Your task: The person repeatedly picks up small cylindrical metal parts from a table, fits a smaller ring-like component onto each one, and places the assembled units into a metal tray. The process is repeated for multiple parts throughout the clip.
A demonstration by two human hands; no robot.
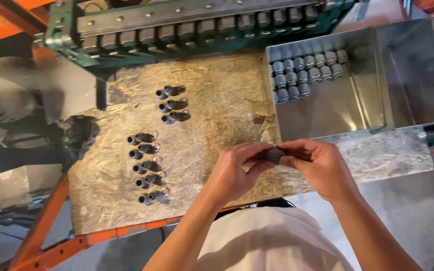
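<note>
Chipboard forms the work surface: a board [212, 100] laid across an orange frame [51, 236], seen from above in the head view.

A small dark fitting [275, 153] is held between both hands, above the near edge of the board and just in front of the metal tray [337, 108]. The left hand [237, 170] is closed on the fitting from the left, thumb and fingertips pinched on it. The right hand [317, 165] is closed on it from the right, fingers curled over the top. The two hands meet at the fitting; its detail is mostly hidden by the fingers.

In the tray, grey caps [302, 70] are packed in rows in the far left corner; the rest of the tray floor is bare sheet metal.

On the left half of the board, eight dark assembled pieces are laid in two columns: three [172, 104] farther away, five [147, 168] nearer, each lying on its side with a small wire ring at its right end. Both groups lie well apart from the hands.

Along the far edge, a green machine [192, 25] with a row of grey blocks is seen. A white shirt [272, 241] fills the bottom centre.
</note>
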